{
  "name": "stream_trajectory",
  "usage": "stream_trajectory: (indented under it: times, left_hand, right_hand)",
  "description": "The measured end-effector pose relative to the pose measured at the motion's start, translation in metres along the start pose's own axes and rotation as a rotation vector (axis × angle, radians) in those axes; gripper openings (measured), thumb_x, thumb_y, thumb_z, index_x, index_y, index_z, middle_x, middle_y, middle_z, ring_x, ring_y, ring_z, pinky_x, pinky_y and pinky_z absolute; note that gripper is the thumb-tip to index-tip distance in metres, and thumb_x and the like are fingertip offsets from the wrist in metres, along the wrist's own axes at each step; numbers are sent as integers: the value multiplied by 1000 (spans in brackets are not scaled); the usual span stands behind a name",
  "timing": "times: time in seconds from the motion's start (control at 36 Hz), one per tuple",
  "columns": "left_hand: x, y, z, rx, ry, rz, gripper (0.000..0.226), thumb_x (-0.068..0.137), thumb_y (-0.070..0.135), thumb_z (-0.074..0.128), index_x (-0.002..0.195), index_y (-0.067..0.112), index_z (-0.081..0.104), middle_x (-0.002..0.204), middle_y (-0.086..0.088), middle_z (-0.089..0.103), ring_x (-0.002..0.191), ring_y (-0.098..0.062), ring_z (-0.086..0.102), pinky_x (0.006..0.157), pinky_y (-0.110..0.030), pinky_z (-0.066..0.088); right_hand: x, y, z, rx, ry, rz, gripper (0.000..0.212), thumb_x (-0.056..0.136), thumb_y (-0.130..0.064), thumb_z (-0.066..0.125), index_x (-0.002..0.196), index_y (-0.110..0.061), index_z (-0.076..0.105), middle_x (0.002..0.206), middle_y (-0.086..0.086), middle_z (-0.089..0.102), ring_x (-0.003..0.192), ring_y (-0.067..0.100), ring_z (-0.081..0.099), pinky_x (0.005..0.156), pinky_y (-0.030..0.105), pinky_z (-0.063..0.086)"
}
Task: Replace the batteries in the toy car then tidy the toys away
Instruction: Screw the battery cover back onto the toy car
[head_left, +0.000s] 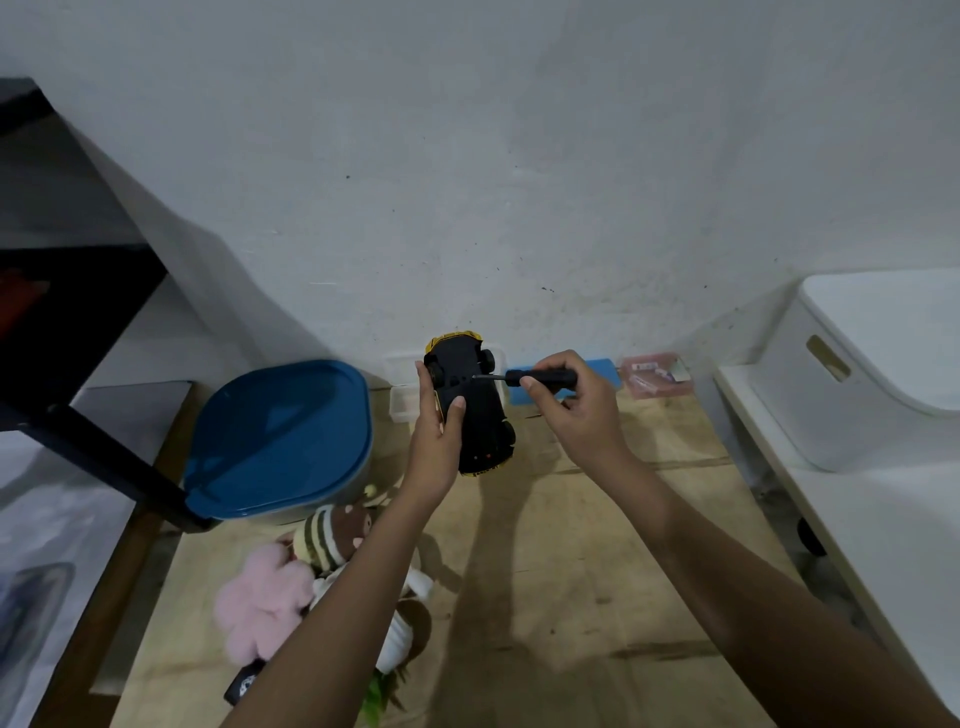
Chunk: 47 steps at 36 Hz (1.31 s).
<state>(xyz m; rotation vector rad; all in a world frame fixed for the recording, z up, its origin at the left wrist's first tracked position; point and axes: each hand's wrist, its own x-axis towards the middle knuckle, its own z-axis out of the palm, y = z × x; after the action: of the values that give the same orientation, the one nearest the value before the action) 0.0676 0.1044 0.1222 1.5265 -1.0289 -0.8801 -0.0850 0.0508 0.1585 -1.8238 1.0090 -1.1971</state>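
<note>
**Underside screw: driver tip on the car's base**

Black plastic toy car with yellow trim (480, 415): held in the air above the pale wooden board surface (597, 545), belly turned toward the camera, wheels outward. Judged reason: the battery hatch sits on the base, so the base has to face the tool.

Left hand (435, 423): grips the car from its left side, thumb laid across the base and fingers wrapped behind. It serves as the brace against the tool's push.

Slim screwdriver with a black handle (540, 378): lies roughly level, coming in from the right of the car, tip meeting the base near the far wheels. The screw itself is too small to make out.

Right hand (574, 408): pinches the handle between thumb and fingertips, a light hold suited to twirling a fine screw.

Step judged: hatch screw being worked; whether loosening or tightening cannot be told.

Left of the car: round tub with a blue lid (280, 441). Nearer the camera than the car, on its left: fluffy pink plush toy (260, 608) and brown striped plush toy (332, 535), not yet tidied. Behind the car: small clear plastic box (402, 408). Right of the car: pink translucent case (657, 374) by the wall; further right, white storage bin with a handle slot (872, 374).
</note>
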Motion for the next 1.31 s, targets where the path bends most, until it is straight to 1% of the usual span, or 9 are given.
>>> stream_trajectory:
  times: [0.06,0.14,0.31,0.78,0.89,1.0,1.17,1.25,1.31]
  left_hand:
    - [-1,2,-1,-8,1,3,68,101,29,39,150,32,-9,115,36,37,115,-12,50,102,-36,43]
    - [-1,3,0,-21,-6,-3,68,101,31,38,149,34,-9,126,23,41,120,-16,51,102,-36,42]
    - [-3,3,0,-2,-3,-20,68,100,35,38,147,39,-11,137,-11,50,121,-26,53,101,-39,45]
    - [-2,-3,5,2,-4,-4,68,100,34,38,148,38,-10,139,-10,49,121,-25,53,99,-36,46]
    - [-3,-2,5,-4,-1,3,68,100,31,38,148,37,-10,132,6,51,116,-21,56,97,-35,47]
    - [-1,-5,5,29,-4,55,67,101,30,39,149,35,-8,114,35,40,105,2,52,99,-34,44]
    - [3,-19,2,272,36,132,65,97,48,36,140,56,-12,130,-5,46,106,-19,52,93,-42,47]
    - [3,-21,3,348,61,147,65,99,44,36,136,60,-15,124,-11,51,98,-24,57,87,-44,50]
    - [3,-22,3,361,79,160,66,99,43,35,136,60,-16,120,-11,51,96,-24,57,86,-44,50]
  right_hand:
    - [-1,-1,1,20,17,21,9,85,-18,65,89,-19,57,82,-14,59,78,4,59,64,20,48]
    - [-2,-2,1,46,37,34,11,85,-19,65,86,-25,56,82,-12,61,80,15,63,66,33,54]
    - [-4,-5,1,57,53,15,20,85,-18,65,82,-35,53,80,-11,61,76,21,64,60,28,50]
    - [-6,-2,-2,63,73,8,10,80,-32,61,82,-36,53,80,-13,60,74,22,64,59,30,53]
    - [-7,-3,-3,45,67,2,16,84,-23,65,82,-35,53,80,-14,60,76,20,64,61,29,52]
    - [-5,0,-6,-51,90,-4,10,81,-17,71,83,-19,61,76,-13,61,72,3,61,60,17,51]
    - [0,3,-8,-217,43,-28,12,78,-18,74,81,-8,68,69,5,65,56,1,58,59,21,53]
    - [1,1,-9,-218,-48,-17,16,84,-24,66,83,-9,65,73,7,66,66,14,63,63,34,56]
    - [1,-1,-9,-215,-98,-41,15,87,-23,63,87,-8,61,80,5,63,73,14,60,67,27,51]
